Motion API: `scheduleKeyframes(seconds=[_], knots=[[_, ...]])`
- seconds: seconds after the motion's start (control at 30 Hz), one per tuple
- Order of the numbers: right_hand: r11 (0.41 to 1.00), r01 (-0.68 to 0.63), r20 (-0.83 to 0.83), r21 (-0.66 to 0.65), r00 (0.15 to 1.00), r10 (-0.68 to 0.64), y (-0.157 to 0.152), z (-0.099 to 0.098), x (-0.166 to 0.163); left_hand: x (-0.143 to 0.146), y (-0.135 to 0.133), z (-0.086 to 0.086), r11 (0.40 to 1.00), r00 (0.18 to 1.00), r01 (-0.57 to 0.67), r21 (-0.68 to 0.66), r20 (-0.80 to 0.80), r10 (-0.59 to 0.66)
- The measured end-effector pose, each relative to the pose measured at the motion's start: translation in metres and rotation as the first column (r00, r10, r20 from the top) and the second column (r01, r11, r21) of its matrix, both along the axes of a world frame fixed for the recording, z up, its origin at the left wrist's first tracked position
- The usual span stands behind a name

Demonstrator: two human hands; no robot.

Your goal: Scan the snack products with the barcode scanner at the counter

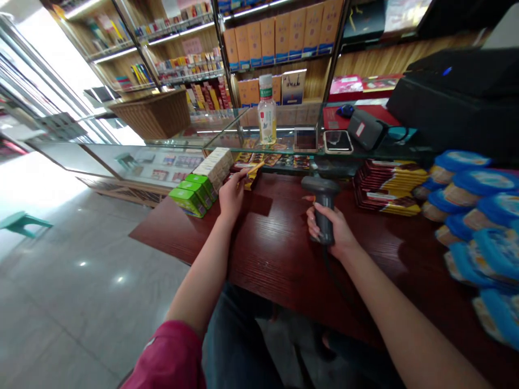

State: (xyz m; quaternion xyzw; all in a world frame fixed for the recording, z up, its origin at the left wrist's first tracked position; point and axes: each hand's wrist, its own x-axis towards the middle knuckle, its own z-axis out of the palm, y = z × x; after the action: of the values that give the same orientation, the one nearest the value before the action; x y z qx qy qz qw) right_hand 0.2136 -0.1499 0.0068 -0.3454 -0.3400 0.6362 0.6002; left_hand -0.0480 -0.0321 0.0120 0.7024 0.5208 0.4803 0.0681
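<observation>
My right hand [327, 224] is wrapped round the handle of a dark grey barcode scanner [320, 185], held upright above the brown wooden counter, its cable hanging down toward me. At the back left of the counter, my left hand [232, 195] pinches a thin yellow packet [256, 167], seen edge-on. Just beneath that packet sits a small group of red and yellow packets [251, 181], partly hidden by the hand. Beside my left hand stand green boxes [194, 193] and a row of pale boxes [217, 166]. A stack of red and yellow packets [387, 186] lies right of the scanner.
Blue-lidded tubs [466, 200] are piled along the right side. Behind the counter, a glass display case [227, 141] carries a drink bottle [266, 111], a phone [338, 141] and a dark device [365, 128]. A wicker basket [154, 114] stands further left. A green stool [24, 222] is on the floor.
</observation>
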Motion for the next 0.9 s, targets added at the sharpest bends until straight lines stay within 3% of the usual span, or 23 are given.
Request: scheduleKeyframes(seconds=[0.13,0.3,0.43,0.63,0.9], knots=[[1.0,-0.004,-0.025,-0.005,1.0,0.004,0.002,0.0,0.002,-0.042,0.002,-0.009,0.999,0.952,0.021,-0.028,-0.305,-0.029],[0.999,-0.026,-0.004,-0.022,1.0,0.026,0.002,-0.001,-0.001,-0.045,0.01,-0.015,0.996,0.867,-0.074,-0.048,-0.497,0.04],[1.0,-0.011,-0.014,-0.024,1.0,0.01,0.002,-0.002,-0.001,-0.035,0.007,-0.014,0.987,0.835,-0.157,-0.016,-0.537,0.124],[0.999,0.014,-0.027,-0.041,1.0,-0.015,0.003,-0.002,-0.001,-0.026,-0.005,-0.015,1.0,0.795,-0.019,-0.021,-0.606,0.002],[0.998,0.063,-0.087,-0.011,0.994,-0.064,0.006,-0.004,0.008,-0.018,0.0,-0.021,0.996,0.788,-0.087,-0.021,-0.614,0.056]])
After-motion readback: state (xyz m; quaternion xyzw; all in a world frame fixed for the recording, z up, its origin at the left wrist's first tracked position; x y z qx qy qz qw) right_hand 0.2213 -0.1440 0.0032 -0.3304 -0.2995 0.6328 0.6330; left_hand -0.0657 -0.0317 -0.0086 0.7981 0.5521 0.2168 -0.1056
